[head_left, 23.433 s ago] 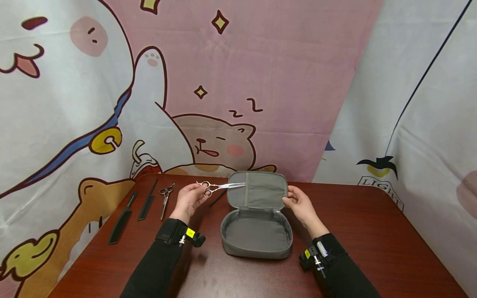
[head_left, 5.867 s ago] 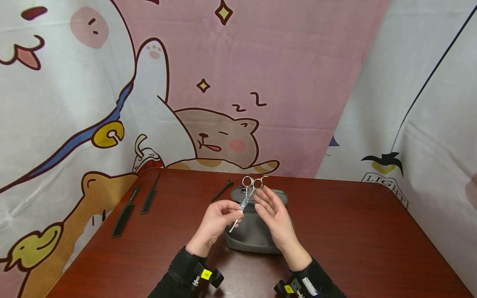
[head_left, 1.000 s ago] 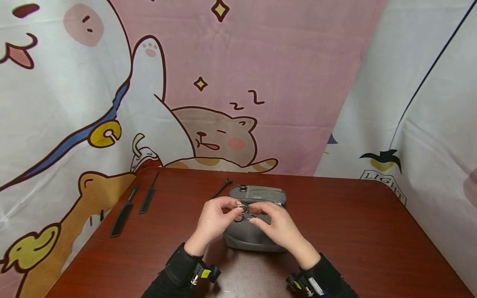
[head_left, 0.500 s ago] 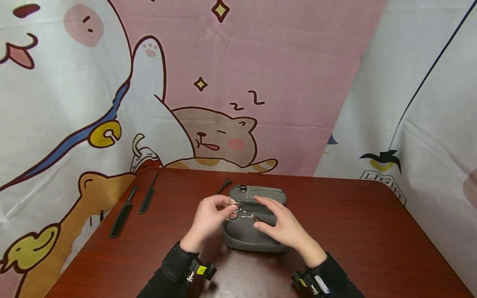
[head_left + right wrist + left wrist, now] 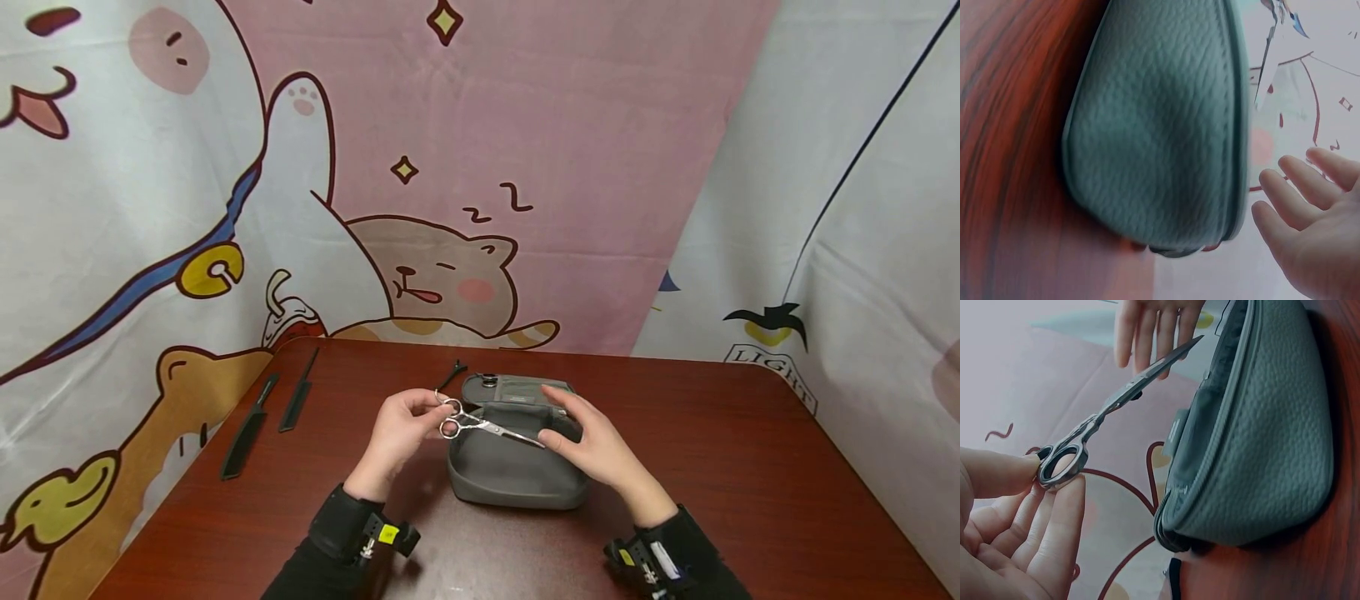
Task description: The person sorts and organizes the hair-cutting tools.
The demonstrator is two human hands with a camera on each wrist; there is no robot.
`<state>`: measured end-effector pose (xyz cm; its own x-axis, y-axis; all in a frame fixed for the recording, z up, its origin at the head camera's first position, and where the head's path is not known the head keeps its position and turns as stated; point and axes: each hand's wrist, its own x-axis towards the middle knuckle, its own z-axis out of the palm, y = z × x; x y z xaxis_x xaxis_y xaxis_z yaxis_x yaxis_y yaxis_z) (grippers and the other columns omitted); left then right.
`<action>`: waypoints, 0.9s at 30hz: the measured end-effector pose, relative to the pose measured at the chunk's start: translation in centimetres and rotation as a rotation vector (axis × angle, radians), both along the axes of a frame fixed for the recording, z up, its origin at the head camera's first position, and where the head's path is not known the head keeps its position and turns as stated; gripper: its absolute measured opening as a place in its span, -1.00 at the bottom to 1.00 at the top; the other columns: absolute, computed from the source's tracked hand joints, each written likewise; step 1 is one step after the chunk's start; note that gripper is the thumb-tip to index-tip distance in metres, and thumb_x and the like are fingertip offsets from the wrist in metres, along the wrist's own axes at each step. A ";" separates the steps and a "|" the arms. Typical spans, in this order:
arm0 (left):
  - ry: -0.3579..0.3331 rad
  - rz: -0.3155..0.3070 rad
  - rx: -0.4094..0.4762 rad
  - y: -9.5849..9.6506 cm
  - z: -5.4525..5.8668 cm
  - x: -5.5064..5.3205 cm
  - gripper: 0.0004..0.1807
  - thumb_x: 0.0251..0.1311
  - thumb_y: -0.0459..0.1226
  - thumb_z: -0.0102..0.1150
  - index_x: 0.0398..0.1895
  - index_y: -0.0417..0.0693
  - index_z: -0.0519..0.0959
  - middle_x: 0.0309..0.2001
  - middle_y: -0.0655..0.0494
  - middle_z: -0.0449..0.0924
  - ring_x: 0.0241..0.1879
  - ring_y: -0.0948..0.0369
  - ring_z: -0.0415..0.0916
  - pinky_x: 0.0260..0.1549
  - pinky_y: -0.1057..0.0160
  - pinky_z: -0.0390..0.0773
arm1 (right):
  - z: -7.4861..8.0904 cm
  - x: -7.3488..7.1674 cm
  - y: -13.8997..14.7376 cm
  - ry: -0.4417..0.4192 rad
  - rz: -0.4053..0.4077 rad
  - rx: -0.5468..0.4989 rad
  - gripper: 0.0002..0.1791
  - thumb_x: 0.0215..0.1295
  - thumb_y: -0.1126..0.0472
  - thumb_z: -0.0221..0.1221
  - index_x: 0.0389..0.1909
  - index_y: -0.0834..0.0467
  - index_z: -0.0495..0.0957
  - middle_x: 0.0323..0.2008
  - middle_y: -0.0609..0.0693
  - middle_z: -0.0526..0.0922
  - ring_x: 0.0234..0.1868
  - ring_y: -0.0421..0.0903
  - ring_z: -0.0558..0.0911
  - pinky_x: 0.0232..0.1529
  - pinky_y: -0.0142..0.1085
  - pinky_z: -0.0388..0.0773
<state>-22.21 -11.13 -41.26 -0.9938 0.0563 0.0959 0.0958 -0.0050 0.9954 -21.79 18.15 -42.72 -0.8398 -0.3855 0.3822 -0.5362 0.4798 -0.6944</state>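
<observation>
My left hand (image 5: 401,433) pinches a pair of silver scissors (image 5: 487,425) by the finger rings between thumb and fingers. The closed blades point right over the open grey zip case (image 5: 517,487). In the left wrist view the scissors (image 5: 1100,415) slant up beside the case. My right hand (image 5: 600,437) holds nothing; its fingers are spread by the blade tips above the case's right side. The right wrist view has this hand (image 5: 1316,225) beside the case wall (image 5: 1154,125). At the left of the case's laid-back lid (image 5: 528,388), dark rings (image 5: 488,380) show.
Two black combs with handles (image 5: 246,436) (image 5: 297,400) lie at the table's left. A thin black clip (image 5: 453,374) lies behind my left hand, near the lid. The dark red table (image 5: 750,467) extends right to the patterned cloth (image 5: 585,167).
Over the last second my left hand has drawn the scissors left, and my right hand has let go of their blades and moved right. Scissors lying near the combs earlier are gone from there.
</observation>
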 end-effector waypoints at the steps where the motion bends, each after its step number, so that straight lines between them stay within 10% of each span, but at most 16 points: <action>1: -0.005 0.004 0.010 -0.1 -0.1 0.0 -0.88 0.18 -0.52 0.28 -0.26 -0.49 0.61 -0.27 -0.19 0.68 -0.48 0.19 0.68 -0.39 0.16 0.68 | -0.1 -0.1 0.2 -0.009 -0.002 -0.004 -0.32 0.32 0.14 0.28 0.40 0.23 0.32 0.31 0.21 0.42 0.30 0.21 0.41 0.18 0.21 0.37; 27: -0.107 0.116 0.168 -3.3 -1.4 -1.5 -0.79 0.26 -0.46 0.24 -0.12 -0.50 0.59 -0.23 -0.06 0.64 -0.42 0.20 0.69 -0.35 0.21 0.68 | -1.1 -3.2 3.2 -0.318 -0.129 -0.125 -0.27 0.44 0.04 0.17 0.46 0.32 0.17 0.40 0.34 0.26 0.38 0.30 0.29 0.26 0.16 0.31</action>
<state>-23.69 -14.42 -42.70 -0.9977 -0.0667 -0.0120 -0.0008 -0.1664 0.9861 -25.00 21.35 -43.84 -0.9631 -0.2349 0.1317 -0.2245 0.4302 -0.8744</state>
